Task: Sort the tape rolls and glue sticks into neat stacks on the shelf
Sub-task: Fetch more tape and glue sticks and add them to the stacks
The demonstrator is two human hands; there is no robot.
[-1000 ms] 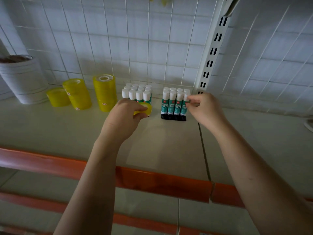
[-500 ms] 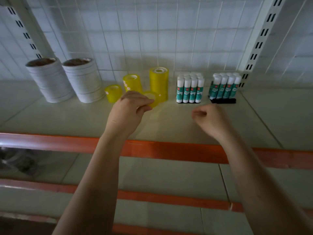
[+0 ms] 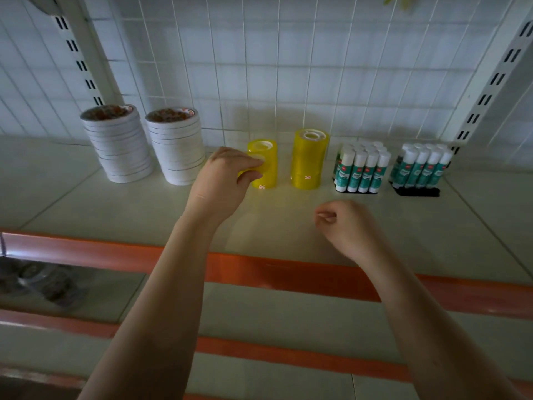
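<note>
My left hand [image 3: 223,181] grips a yellow tape roll [image 3: 250,171] just in front of a short stack of yellow tape rolls [image 3: 266,166] on the shelf [image 3: 144,209]. A taller yellow stack [image 3: 309,160] stands to its right. Two blocks of green and white glue sticks [image 3: 362,168] [image 3: 419,167] stand upright further right. Two stacks of white tape rolls [image 3: 116,142] [image 3: 176,145] stand at the left. My right hand [image 3: 341,223] hovers over the shelf front with its fingers curled and nothing in it.
An orange rail [image 3: 288,272] edges the shelf front, with lower shelves beneath. A white wire grid [image 3: 259,67] backs the shelf, flanked by slotted uprights [image 3: 86,59] [image 3: 490,90]. Dark packaged items [image 3: 43,281] lie on the lower shelf at left.
My left hand carried the yellow roll leftwards from the glue sticks to the short yellow stack. My right hand left the glue sticks and drew back toward the shelf front. The view shifted left.
</note>
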